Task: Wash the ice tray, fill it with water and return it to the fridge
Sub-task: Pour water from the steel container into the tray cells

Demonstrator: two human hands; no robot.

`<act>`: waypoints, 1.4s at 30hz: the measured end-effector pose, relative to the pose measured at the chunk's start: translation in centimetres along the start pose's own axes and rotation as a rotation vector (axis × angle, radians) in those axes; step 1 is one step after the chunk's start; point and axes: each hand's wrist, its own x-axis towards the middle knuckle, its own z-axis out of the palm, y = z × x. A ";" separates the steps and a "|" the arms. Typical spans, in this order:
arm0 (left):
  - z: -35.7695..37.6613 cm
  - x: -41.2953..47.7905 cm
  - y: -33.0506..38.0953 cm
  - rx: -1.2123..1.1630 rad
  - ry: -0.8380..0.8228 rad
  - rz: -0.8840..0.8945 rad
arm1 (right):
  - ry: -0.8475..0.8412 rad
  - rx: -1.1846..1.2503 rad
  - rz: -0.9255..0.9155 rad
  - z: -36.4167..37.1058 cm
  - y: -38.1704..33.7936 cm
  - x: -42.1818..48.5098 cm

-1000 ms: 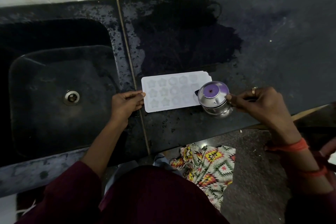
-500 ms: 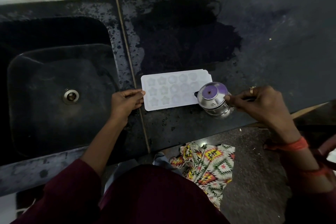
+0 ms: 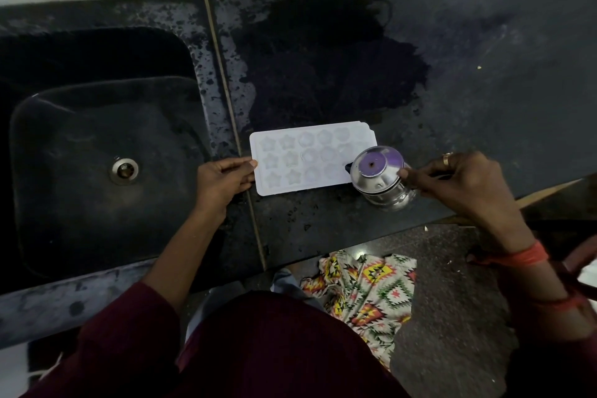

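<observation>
A white ice tray (image 3: 300,158) with star and round moulds lies flat on the dark counter (image 3: 468,58), just right of the sink. My left hand (image 3: 219,181) pinches the tray's left edge. My right hand (image 3: 462,184) grips a shiny steel jug (image 3: 378,178) by its side handle. The jug hangs over the tray's right end, tilted left, its mouth showing a purple reflection. I cannot tell whether water is flowing.
A black sink (image 3: 97,155) with a metal drain (image 3: 124,170) lies to the left. A large wet patch (image 3: 323,68) darkens the counter behind the tray. A patterned cloth (image 3: 365,294) lies on the floor below the counter's front edge.
The jug has shifted slightly along the tray's right end. My left hand stays on the tray's left edge.
</observation>
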 end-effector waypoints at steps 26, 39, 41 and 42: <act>0.0 -0.3 0.2 -0.018 -0.010 0.006 | -0.035 0.155 0.016 0.3 -0.5 -0.2; 0.0 -0.1 0.0 -0.013 -0.019 0.016 | -0.011 0.012 -0.031 1.7 -1.6 0.4; -0.1 -0.1 0.0 -0.012 -0.019 0.017 | -0.007 0.003 -0.035 1.7 -1.7 0.4; -0.1 -0.2 -0.1 -0.011 -0.019 0.016 | -0.006 0.000 -0.037 1.7 -1.7 0.4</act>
